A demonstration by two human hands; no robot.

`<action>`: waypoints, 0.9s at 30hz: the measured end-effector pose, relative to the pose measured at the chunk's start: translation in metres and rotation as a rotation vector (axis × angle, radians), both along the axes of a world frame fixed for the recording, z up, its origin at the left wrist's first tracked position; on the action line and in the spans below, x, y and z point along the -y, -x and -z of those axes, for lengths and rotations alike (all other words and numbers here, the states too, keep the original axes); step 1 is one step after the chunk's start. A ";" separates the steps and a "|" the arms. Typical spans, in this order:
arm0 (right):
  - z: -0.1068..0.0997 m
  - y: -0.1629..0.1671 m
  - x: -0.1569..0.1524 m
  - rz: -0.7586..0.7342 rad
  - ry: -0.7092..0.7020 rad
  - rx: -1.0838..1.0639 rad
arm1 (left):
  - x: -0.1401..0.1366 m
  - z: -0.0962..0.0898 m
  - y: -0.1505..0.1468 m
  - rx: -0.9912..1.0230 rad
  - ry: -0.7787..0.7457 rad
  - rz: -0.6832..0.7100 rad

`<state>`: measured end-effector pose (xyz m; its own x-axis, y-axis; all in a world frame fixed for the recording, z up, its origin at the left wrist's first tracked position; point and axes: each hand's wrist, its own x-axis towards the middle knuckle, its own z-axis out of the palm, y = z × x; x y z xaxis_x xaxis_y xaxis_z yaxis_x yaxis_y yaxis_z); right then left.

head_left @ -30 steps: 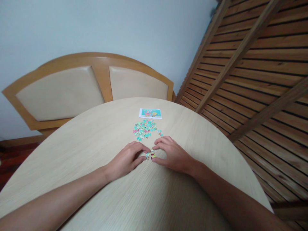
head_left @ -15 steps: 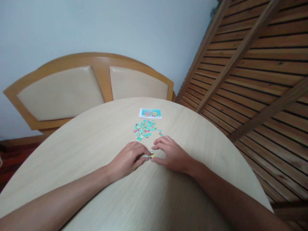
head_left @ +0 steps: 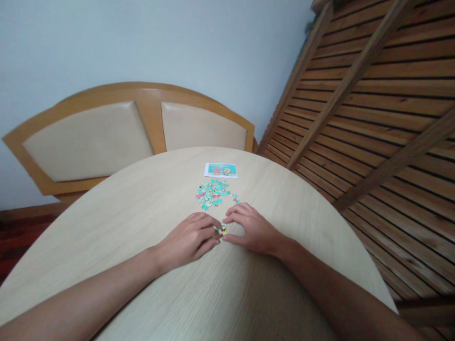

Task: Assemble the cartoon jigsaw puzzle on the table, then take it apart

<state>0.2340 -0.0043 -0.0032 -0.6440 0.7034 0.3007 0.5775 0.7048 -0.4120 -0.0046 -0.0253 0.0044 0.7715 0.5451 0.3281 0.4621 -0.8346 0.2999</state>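
Joined jigsaw puzzle pieces [head_left: 222, 230], with yellow, red and white print, lie on the round table [head_left: 149, 189] between my two hands. From the left, my left hand [head_left: 194, 237] presses its fingertips against their edge, its thumb resting a little lower. My right hand [head_left: 254, 228] curves around the other side, thumb at the lower edge and index finger at the upper edge. Fingertips hide part of the pieces. Just beyond is a heap of loose puzzle pieces [head_left: 212, 193], mostly turquoise with some pink and yellow.
Behind the heap lies a picture sheet [head_left: 222, 170] with a pink and a yellow cartoon figure. A few stray pieces [head_left: 234, 198] are at the heap's right. A padded bench back [head_left: 156, 113] stands past the table, and a slatted wooden screen [head_left: 355, 104] rises at the right.
My left thumb has come away from the pieces and sits lower, while the left fingers stay at their edge. My right hand keeps its hold. The view has shifted slightly.
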 end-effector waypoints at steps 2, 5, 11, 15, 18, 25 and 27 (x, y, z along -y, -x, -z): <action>-0.002 0.000 0.001 0.005 -0.009 0.006 | -0.001 0.000 -0.001 -0.014 -0.001 0.010; -0.003 0.000 -0.001 0.047 -0.029 0.003 | -0.002 0.001 -0.001 -0.018 -0.004 0.013; -0.003 -0.002 -0.022 0.276 -0.055 0.035 | -0.002 0.004 -0.001 -0.030 -0.007 0.010; -0.004 -0.003 -0.039 0.321 -0.074 0.093 | -0.003 0.003 -0.002 -0.030 -0.005 0.014; -0.003 -0.004 -0.049 0.342 -0.055 0.157 | -0.004 0.003 -0.002 -0.024 -0.005 0.024; 0.001 -0.023 -0.056 0.479 -0.044 0.207 | -0.005 0.004 -0.001 -0.010 -0.001 0.032; 0.002 -0.030 -0.054 0.508 -0.056 0.214 | -0.004 0.004 -0.001 -0.008 -0.004 0.031</action>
<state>0.2637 0.0496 -0.0050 -0.2790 0.9281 0.2464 0.9173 0.3335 -0.2175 -0.0041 -0.0208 0.0000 0.7906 0.5196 0.3241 0.4383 -0.8497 0.2932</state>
